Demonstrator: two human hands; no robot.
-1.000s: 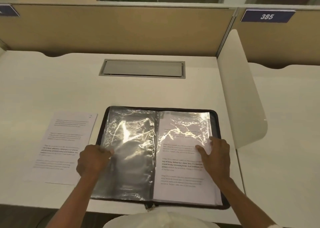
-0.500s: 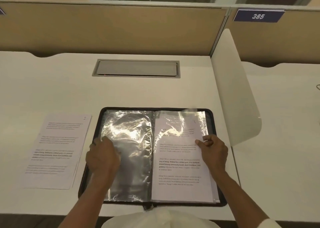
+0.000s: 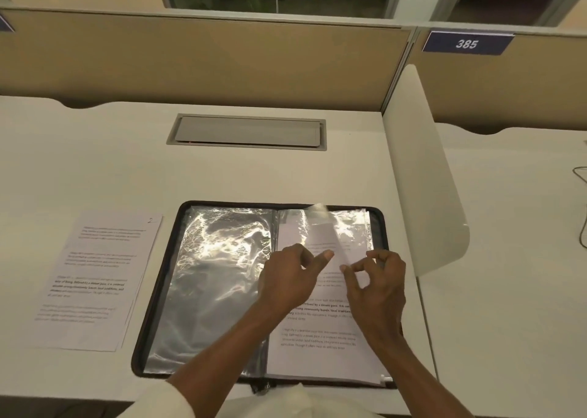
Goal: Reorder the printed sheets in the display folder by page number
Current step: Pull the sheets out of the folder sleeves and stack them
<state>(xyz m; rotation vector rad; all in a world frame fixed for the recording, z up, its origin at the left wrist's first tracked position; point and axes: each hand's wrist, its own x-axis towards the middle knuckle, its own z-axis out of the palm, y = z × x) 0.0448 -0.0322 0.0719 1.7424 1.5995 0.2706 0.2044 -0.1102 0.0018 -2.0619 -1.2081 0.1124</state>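
The black zip display folder [image 3: 158, 290] lies open on the desk. Its left half shows empty, shiny clear sleeves [image 3: 219, 274]. In the right half a printed sheet [image 3: 317, 341] sits inside a sleeve. My right hand [image 3: 379, 290] pinches the sleeve's clear front film [image 3: 324, 230] near the top, and the film stands up from the page, blurred. My left hand [image 3: 290, 281] hovers over the upper part of the same page, thumb and forefinger apart, fingertips next to the raised film. Loose printed sheets [image 3: 98, 278] lie stacked left of the folder.
A grey cable hatch [image 3: 247, 131] is set into the desk behind the folder. A white curved divider [image 3: 422, 176] stands right of it, with a tan partition behind and a "385" sign [image 3: 467, 43]. A cable [image 3: 583, 201] lies on the neighbouring desk.
My left hand left the left sleeves and crossed to the right page. My right hand closed on the sleeve film, which rose higher from the page.
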